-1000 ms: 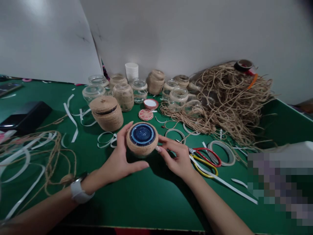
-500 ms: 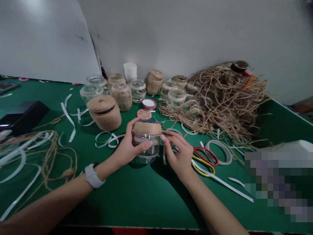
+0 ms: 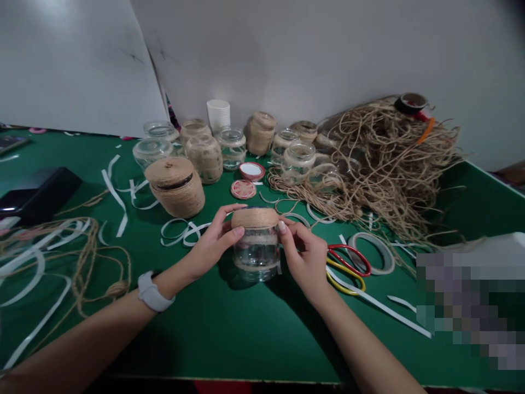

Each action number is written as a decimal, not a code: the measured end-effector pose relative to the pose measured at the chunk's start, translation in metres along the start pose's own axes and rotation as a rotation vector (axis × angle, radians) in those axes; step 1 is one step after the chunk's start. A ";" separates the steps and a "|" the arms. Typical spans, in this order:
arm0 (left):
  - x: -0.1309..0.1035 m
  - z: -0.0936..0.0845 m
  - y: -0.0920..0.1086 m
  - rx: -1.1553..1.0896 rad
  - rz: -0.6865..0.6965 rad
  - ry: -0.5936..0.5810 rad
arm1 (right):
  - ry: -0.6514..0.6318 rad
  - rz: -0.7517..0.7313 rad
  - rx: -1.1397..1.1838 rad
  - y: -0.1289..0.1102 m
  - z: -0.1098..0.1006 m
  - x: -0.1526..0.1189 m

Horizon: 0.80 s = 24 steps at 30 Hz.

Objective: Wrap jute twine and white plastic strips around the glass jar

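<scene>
- Head view: left hand point(image 3: 213, 241) half-curled, gripping left side of glass jar point(image 3: 257, 255), thumb on its twine-wrapped top.
- Right hand point(image 3: 305, 254) partly closed, thumb and fingers on the jar's right upper edge.
- Jar upright between both hands, over green table point(image 3: 246, 339); base contact unclear.
- Scissors point(image 3: 348, 260) just beside right hand.
- Twine-covered jar point(image 3: 178, 197) beyond left hand.

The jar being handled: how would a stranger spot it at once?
On the green table, look to the middle. Between the left hand and the right hand is a clear glass jar with a broad twine band around its top. Unlike the jars behind it, it is nearest and alone has hands on it.
</scene>
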<state>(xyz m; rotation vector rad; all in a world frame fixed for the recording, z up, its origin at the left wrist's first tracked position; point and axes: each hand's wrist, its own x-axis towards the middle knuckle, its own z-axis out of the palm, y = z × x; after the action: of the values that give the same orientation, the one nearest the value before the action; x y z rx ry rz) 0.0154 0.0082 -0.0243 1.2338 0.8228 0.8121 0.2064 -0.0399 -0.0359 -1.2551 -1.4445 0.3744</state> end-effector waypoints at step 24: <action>-0.010 -0.006 0.008 0.393 0.258 0.087 | -0.246 0.113 0.072 -0.012 0.004 -0.004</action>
<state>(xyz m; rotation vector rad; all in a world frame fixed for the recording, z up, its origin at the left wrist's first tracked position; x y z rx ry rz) 0.0046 0.0040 -0.0163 1.6872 0.9344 0.9452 0.1963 -0.0459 -0.0302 -1.2685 -1.5544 0.6707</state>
